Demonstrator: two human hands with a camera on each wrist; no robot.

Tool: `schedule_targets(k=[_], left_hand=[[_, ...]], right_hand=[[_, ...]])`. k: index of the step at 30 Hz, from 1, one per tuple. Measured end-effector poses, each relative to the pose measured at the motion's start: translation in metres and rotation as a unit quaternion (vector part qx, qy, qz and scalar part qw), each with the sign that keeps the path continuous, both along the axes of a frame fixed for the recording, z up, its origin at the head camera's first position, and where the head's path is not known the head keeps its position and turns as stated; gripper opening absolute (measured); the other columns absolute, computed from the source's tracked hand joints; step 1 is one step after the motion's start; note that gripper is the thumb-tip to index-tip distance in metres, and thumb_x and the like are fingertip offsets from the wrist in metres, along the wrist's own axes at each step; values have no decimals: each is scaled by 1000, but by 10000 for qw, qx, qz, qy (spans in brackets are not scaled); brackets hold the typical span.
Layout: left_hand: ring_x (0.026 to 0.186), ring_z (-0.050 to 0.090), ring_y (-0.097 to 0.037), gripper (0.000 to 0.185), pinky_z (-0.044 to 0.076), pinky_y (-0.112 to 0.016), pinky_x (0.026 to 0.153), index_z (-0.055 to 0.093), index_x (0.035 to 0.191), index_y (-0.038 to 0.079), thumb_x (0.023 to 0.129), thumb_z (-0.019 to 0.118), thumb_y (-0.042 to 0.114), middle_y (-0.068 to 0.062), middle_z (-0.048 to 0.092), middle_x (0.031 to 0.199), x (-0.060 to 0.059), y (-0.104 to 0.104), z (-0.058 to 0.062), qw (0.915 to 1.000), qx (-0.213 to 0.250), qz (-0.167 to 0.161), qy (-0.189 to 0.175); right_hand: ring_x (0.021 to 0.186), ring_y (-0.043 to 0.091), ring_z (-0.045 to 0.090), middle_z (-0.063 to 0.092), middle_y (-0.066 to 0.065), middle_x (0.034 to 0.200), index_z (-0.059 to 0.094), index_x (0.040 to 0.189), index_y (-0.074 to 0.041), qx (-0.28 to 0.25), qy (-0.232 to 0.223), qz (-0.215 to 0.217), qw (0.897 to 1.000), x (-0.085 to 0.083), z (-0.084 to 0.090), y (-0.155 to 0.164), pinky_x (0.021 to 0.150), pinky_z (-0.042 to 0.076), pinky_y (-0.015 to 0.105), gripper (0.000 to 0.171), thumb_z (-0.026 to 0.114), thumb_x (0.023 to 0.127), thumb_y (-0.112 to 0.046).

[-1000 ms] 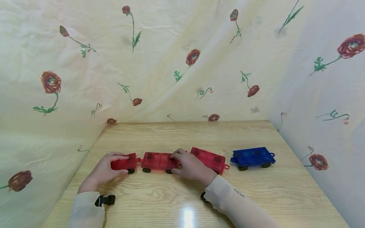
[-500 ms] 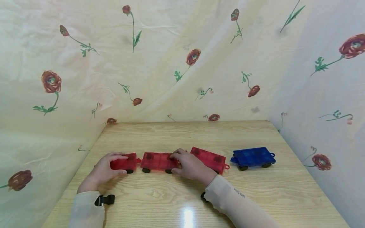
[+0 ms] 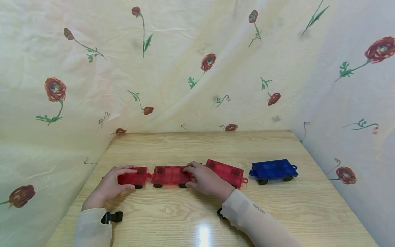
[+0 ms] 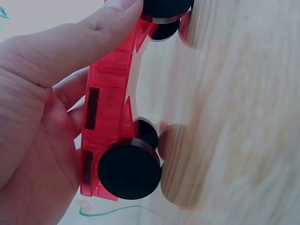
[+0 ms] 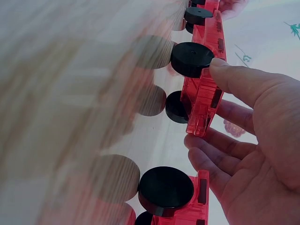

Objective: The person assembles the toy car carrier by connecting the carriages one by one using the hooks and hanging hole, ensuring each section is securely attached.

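Left hand [image 3: 108,185] clamps the end red car [image 3: 137,175], right hand [image 3: 208,180] pinches the middle red car [image 3: 169,175], and a crooked push could knock the hitch [image 3: 149,176] between askew!

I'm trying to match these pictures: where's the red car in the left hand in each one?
Head: red car left of centre, lower half, partly covered.
Left wrist: red car large, left of centre.
Right wrist: red car at the top edge, mostly cut off.
Shared landmark: the left hand, in all three.
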State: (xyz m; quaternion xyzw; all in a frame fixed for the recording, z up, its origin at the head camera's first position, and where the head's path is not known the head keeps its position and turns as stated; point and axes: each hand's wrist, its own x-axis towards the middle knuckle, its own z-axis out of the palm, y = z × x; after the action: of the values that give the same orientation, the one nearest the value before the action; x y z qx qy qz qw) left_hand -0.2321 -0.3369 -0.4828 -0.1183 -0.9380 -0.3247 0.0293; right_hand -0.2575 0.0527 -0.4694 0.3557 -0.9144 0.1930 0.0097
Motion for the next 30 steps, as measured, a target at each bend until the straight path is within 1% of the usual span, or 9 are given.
schedule_targets(k=[7,11,13,15,16,18,22,27,30], left_hand=[[133,32,-39,59,30,-63,102,66,123,29,68,88,30,-4,47,142,-1,0,0,10000,31,-29,-48],[136,29,-40,60,15,-65,107,65,123,26,68,88,29,-7,46,143,-1,1,2,9999,25,-142,-13],[137,27,-39,61,7,-63,109,65,124,24,68,88,30,-8,46,143,-1,2,3,9997,17,-229,72],[138,27,-38,63,2,-62,110,63,126,23,69,88,33,-9,45,144,-1,4,5,9994,40,-302,135],[138,26,-39,65,4,-64,109,62,127,24,69,88,35,-8,44,144,0,6,6,9995,53,-294,140],[137,25,-40,68,15,-66,107,60,130,26,69,87,40,-7,43,145,0,10,8,9995,118,-237,146],[136,27,-38,70,32,-68,96,54,135,31,73,82,47,-1,41,146,0,18,10,9996,200,-96,166],[133,35,-33,69,36,-63,96,52,137,30,77,77,51,1,42,144,-4,34,13,9983,294,-55,498],[131,38,-31,68,38,-61,97,52,138,26,78,77,48,-1,43,142,-6,46,17,9959,448,-126,780]], right_hand=[[97,9,53,49,-2,132,58,133,-18,-15,-29,0,10000,1,1,0,83,48,28,52,72,87,-38],[102,11,54,48,-1,133,58,133,-18,-3,-10,-2,10000,1,1,1,85,48,29,52,72,87,-39],[106,13,55,48,0,134,58,133,-18,9,11,-7,10000,1,1,1,88,48,30,53,72,87,-39],[114,16,53,47,1,137,57,134,-18,21,17,-15,10000,2,1,0,92,47,32,54,72,87,-39],[117,17,52,47,2,138,56,135,-18,32,20,-18,10000,2,0,1,93,47,33,55,72,87,-39],[120,19,51,45,4,141,54,137,-19,30,23,-6,10000,2,1,2,94,46,34,57,72,87,-39],[120,21,50,42,7,144,51,140,-19,-22,27,30,10000,4,3,4,94,47,35,61,73,86,-39],[120,19,50,42,4,143,53,138,-18,-180,166,18,9997,7,7,13,96,46,36,61,73,85,-40],[119,18,50,41,2,143,52,138,-18,-296,300,-35,9991,9,9,22,96,46,36,61,72,86,-41]])
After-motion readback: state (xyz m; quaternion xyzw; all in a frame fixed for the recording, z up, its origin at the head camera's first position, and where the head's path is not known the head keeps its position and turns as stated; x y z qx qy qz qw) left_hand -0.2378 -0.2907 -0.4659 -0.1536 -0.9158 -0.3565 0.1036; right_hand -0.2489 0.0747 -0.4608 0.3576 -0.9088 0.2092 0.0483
